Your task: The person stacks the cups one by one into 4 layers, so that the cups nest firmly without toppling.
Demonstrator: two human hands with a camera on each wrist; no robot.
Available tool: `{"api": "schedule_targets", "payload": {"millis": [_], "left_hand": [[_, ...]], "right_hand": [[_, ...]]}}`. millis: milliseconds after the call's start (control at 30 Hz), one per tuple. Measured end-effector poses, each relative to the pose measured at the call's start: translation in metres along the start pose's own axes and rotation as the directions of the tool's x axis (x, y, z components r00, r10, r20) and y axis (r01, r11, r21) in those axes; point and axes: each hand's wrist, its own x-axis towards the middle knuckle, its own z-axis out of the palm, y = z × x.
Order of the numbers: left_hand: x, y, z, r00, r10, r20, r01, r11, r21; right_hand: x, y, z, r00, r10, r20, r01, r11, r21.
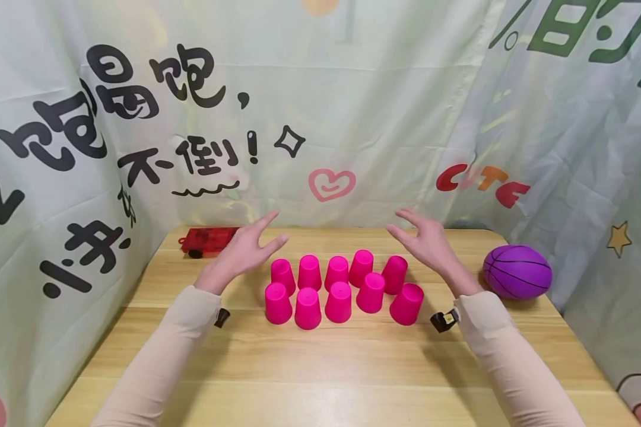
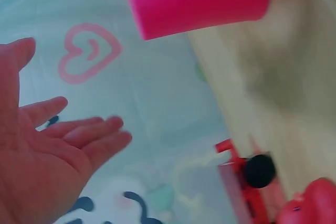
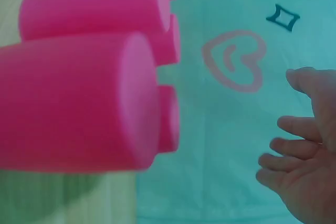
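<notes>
Several pink cups [image 1: 338, 302] stand upside down in two rows on the wooden table. My left hand [image 1: 248, 246] is held over the table to the left of the cups, fingers extended, thumb apart, nothing in it. On the other side, my right hand [image 1: 426, 240] hovers to the right of the back row with straight fingers and an empty palm. A cup [image 2: 199, 1] appears large in the left wrist view, apart from the left hand [image 2: 58, 145]. In the right wrist view, the nearest cup [image 3: 79, 103] is well away from the right hand [image 3: 299, 150].
A red toy car [image 1: 208, 242] sits at the table's back left, close behind my left hand. A purple ball [image 1: 517, 272] lies at the right edge, beyond my right wrist. A printed curtain [image 1: 384, 118] hangs along the back and sides of the table [image 1: 320, 379].
</notes>
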Motion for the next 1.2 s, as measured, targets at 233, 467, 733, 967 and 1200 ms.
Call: {"api": "schedule_targets", "payload": {"millis": [233, 467, 733, 967, 1200], "left_hand": [[-0.009, -0.019, 0.01, 0.999, -0.045, 0.032, 0.05, 0.981, -0.186], [-0.015, -0.038, 0.025, 0.993, -0.02, 0.118, 0.053, 0.957, -0.284], [-0.019, -0.048, 0.039, 0.977, 0.006, 0.211, 0.062, 0.947, -0.315], [-0.021, -0.049, 0.042, 0.972, -0.001, 0.235, 0.081, 0.939, -0.333], [-0.022, -0.048, 0.044, 0.971, -0.014, 0.241, 0.099, 0.934, -0.343]], "right_hand": [[-0.011, 0.027, -0.001, 0.995, 0.064, 0.071, -0.072, 0.99, 0.119], [-0.021, 0.047, 0.004, 0.988, 0.095, 0.117, -0.115, 0.978, 0.173], [-0.029, 0.058, 0.01, 0.979, 0.089, 0.184, -0.127, 0.971, 0.204], [-0.032, 0.061, 0.015, 0.974, 0.087, 0.208, -0.129, 0.972, 0.198], [-0.035, 0.062, 0.02, 0.969, 0.098, 0.228, -0.145, 0.969, 0.199]]}}
